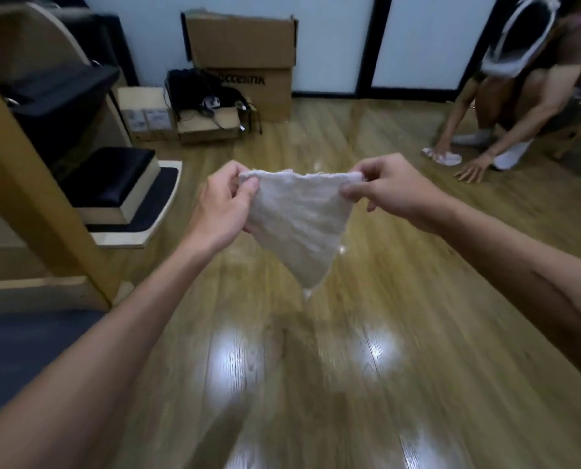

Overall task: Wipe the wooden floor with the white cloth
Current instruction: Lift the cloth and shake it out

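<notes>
fingers [248,187] pinching white cloth [299,225]

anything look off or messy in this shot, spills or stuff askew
No spill or damage shows on the wooden floor; the bright patches look like light reflections. The white cloth hangs above it, pinched by the left hand and right hand. Only the black cables heaped over the cardboard boxes look untidy.

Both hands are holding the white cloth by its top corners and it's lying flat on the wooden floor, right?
Not quite. The head view shows the left hand and right hand pinching the white cloth by its top corners, but it hangs in the air above the wooden floor.
</notes>
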